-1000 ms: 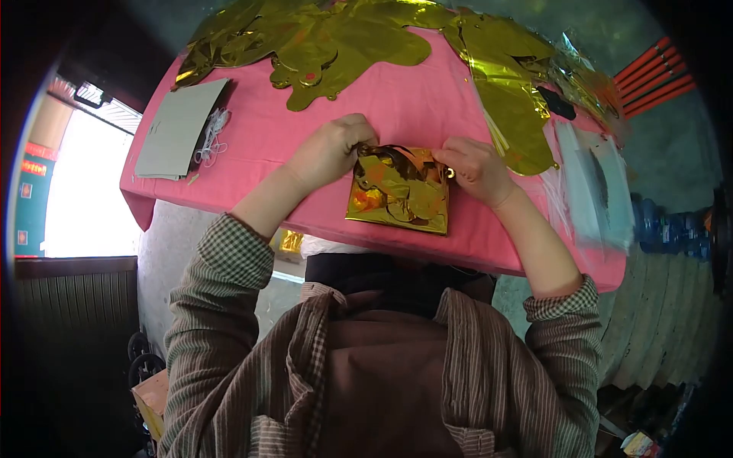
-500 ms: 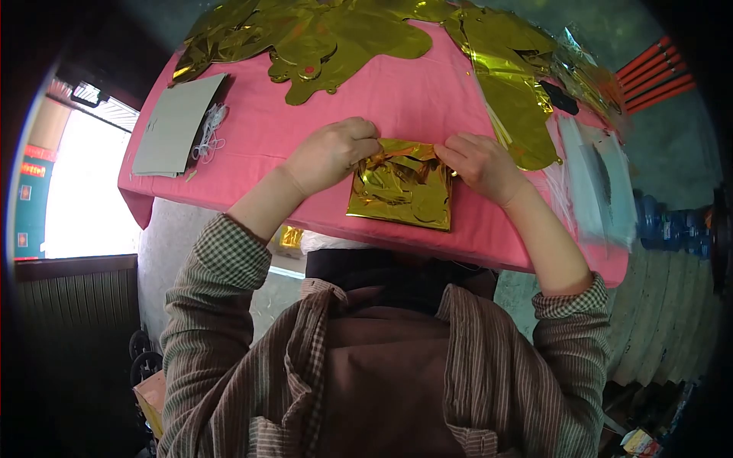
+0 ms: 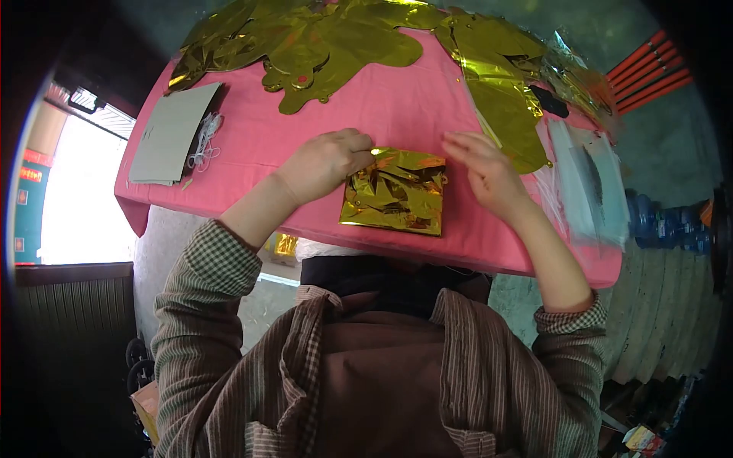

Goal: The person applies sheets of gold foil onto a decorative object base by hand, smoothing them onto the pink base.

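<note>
My left hand (image 3: 328, 164) was curled nearly closed, its fingertips down on the far left corner of the folded gold foil (image 3: 393, 191); I could not tell whether they pinched that corner or only pressed it. The foil lay flat as a crumpled square on the pink counter (image 3: 412, 99), between my two hands and close to the near edge. My right hand (image 3: 485, 172) was open with the fingers loosely spread and held nothing; it hung just beside the foil's far right corner, and whether a fingertip touched the foil was not clear. Beyond both hands, along the far side of the counter, lay a heap of flat gold foil balloons (image 3: 343, 38), with one long piece (image 3: 504, 99) reaching down to just past my right hand. Well out to the left of my left hand lay a grey card (image 3: 164, 133) with a tangle of white string (image 3: 202, 141) touching its right edge. To the right of my right hand, clear plastic bags (image 3: 592, 179) lay at the counter's end, and orange rods (image 3: 649, 72) showed beyond them.
</note>
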Tool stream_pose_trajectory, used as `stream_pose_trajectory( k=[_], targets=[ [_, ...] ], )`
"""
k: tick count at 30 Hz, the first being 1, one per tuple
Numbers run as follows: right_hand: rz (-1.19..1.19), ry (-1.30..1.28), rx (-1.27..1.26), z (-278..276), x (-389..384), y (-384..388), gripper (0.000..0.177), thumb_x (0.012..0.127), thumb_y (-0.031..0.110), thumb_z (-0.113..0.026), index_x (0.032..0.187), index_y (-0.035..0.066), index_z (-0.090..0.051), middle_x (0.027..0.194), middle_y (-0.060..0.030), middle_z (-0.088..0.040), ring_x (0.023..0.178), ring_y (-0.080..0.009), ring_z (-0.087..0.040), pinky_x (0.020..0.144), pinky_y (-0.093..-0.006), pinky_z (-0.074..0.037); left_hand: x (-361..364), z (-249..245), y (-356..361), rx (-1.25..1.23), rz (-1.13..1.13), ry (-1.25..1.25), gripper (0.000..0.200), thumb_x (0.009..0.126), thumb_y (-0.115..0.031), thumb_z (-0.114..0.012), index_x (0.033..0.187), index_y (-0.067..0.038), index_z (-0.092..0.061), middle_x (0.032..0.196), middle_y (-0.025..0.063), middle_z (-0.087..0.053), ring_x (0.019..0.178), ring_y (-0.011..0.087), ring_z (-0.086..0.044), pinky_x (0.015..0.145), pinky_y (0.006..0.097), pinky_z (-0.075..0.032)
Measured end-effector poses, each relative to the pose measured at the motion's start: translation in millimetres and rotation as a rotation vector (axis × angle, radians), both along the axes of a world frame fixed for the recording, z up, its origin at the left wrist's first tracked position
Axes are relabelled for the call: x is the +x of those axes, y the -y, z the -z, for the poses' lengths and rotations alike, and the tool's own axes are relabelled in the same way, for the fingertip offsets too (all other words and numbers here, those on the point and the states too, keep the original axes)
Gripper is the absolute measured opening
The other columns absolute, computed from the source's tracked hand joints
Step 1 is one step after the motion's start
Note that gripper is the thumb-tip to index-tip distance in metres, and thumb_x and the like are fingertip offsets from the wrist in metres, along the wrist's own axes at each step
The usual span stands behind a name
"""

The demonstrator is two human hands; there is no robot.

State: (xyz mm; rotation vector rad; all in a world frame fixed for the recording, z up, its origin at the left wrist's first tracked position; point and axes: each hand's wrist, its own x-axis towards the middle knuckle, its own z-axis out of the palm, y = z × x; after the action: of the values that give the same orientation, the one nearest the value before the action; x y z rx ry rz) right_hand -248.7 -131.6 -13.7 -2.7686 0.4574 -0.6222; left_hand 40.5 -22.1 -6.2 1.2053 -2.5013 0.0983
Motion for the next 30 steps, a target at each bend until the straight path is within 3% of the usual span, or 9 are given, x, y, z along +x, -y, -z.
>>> stream_pose_trajectory(
  k=[1,3,4,6,7,11,14,23,30],
  targets=[
    [0.002,0.0,-0.005,-1.8,0.0,0.8,0.046,0.079,-0.005,-0.052,0.125,0.002,-0.054,0.129,-0.0146,-0.053,0.119,-0.0292,-0.05,0.1,-0.0366,-0.04,0.2,0.5,0.0,-0.011,0.011,0.015,0.018,0.074,-0.009,-0.054,0.089,-0.005,-0.064,0.091,0.0061,-0.056,0.091,0.0227,-0.058,0.078,0.0323,-0.05],
    [0.175,0.162,0.376,-5.8,3.4,-0.1,0.042,0.087,0.005,-0.053,0.129,0.002,-0.05,0.132,-0.0163,-0.05,0.125,-0.0315,-0.045,0.105,-0.0384,-0.035,0.3,0.3,-0.6,-0.011,0.007,0.024,0.018,0.074,-0.009,-0.054,0.09,-0.005,-0.064,0.092,0.0059,-0.056,0.091,0.0225,-0.058,0.078,0.0323,-0.05],
    [0.176,0.164,0.373,-7.2,9.7,-6.0,0.042,0.087,0.005,-0.053,0.129,0.002,-0.05,0.132,-0.0163,-0.05,0.125,-0.0315,-0.045,0.105,-0.0384,-0.035,0.1,0.2,-1.1,-0.006,0.0,0.034,0.019,0.074,-0.009,-0.055,0.09,-0.006,-0.063,0.093,0.0057,-0.056,0.092,0.0223,-0.058,0.079,0.0323,-0.05],
    [0.211,0.054,0.111,-9.0,29.4,-26.8,0.043,0.09,0.016,-0.056,0.129,0.0,-0.049,0.135,-0.0179,-0.047,0.13,-0.033,-0.04,0.108,-0.0394,-0.032,-0.7,-0.9,-1.0,0.002,-0.002,0.042,0.018,0.073,-0.009,-0.055,0.089,-0.006,-0.063,0.093,0.0056,-0.056,0.092,0.0223,-0.058,0.079,0.0323,-0.05],
    [0.157,0.022,0.059,-7.4,35.8,-33.5,0.056,0.089,0.029,-0.058,0.132,-0.003,-0.044,0.141,-0.0209,-0.04,0.134,-0.0352,-0.034,0.111,-0.0417,-0.027,-0.4,-1.4,-1.4,0.013,-0.006,0.048,0.018,0.073,-0.01,-0.055,0.089,-0.006,-0.063,0.093,0.0056,-0.057,0.091,0.0224,-0.058,0.079,0.0323,-0.05],
    [0.116,-0.163,0.055,-12.7,56.7,-56.1,0.074,0.09,0.044,-0.052,0.141,-0.005,-0.028,0.147,-0.0245,-0.027,0.14,-0.0359,-0.021,0.115,-0.0439,-0.016,-0.3,-0.1,-1.3,0.02,-0.011,0.031,0.018,0.073,-0.01,-0.055,0.088,-0.006,-0.064,0.094,0.0054,-0.057,0.091,0.0221,-0.058,0.08,0.032,-0.05],
    [0.109,-0.307,0.1,-2.3,56.3,-59.3,0.076,0.091,0.046,-0.05,0.142,-0.005,-0.026,0.149,-0.0245,-0.023,0.141,-0.0352,-0.017,0.115,-0.0438,-0.014,-0.5,0.8,-1.3,-0.013,-0.003,0.034,0.018,0.073,-0.011,-0.055,0.087,-0.006,-0.064,0.094,0.005,-0.056,0.091,0.0217,-0.057,0.079,0.032,-0.05],
    [0.12,-0.344,-0.023,10.2,52.0,-61.0,0.078,0.092,0.049,-0.045,0.144,-0.005,-0.022,0.151,-0.0242,-0.019,0.142,-0.0352,-0.015,0.116,-0.0438,-0.012,0.5,-0.8,-5.0,0.014,0.001,0.02,0.02,0.072,-0.011,-0.056,0.09,-0.005,-0.065,0.091,0.0045,-0.056,0.091,0.0214,-0.056,0.08,0.0318,-0.05],
    [0.113,-0.312,-0.047,12.8,50.6,-61.7,0.078,0.092,0.049,-0.044,0.145,-0.003,-0.019,0.151,-0.0231,-0.018,0.142,-0.0352,-0.015,0.116,-0.0438,-0.011,6.6,-6.7,-33.0,0.067,-0.079,-0.074,0.039,0.072,-0.001,-0.058,0.11,-0.002,-0.063,0.105,0.0093,-0.061,0.1,0.0261,-0.056,0.088,0.0351,-0.048]
  ],
)
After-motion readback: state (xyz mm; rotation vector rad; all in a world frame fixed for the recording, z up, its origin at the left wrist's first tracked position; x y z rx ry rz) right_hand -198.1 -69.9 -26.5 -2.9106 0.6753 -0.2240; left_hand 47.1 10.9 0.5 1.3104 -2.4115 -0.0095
